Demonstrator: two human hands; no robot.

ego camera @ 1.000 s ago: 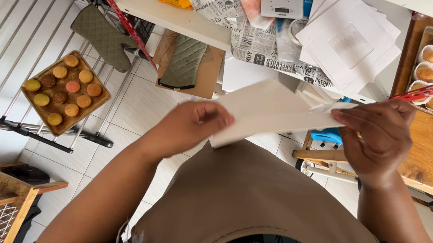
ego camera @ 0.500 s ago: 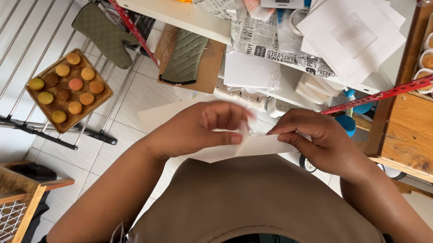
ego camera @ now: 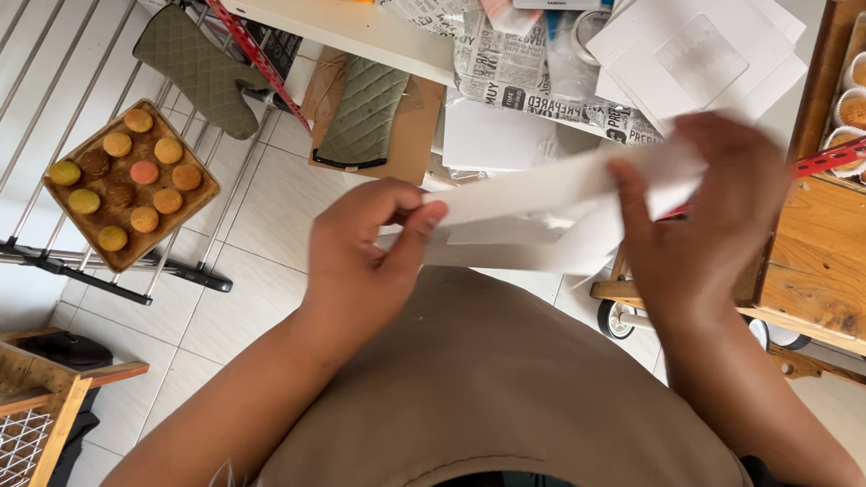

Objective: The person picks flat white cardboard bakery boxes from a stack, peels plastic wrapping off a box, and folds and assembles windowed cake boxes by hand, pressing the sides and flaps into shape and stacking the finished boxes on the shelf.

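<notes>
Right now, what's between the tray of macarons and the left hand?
In the head view, only bare white floor tile and the drying rack's rails separate the tray of macarons from the left hand.

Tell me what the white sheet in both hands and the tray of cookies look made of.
The white sheet looks like thin matte card or stiff paper: it shows folds and flat panels. The tray looks like brown cardboard or thin wood, matte, unglazed; which one is unclear.

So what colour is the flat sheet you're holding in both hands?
White: the flat sheet shows plain white in the head view, held between the left hand and right hand.
</notes>
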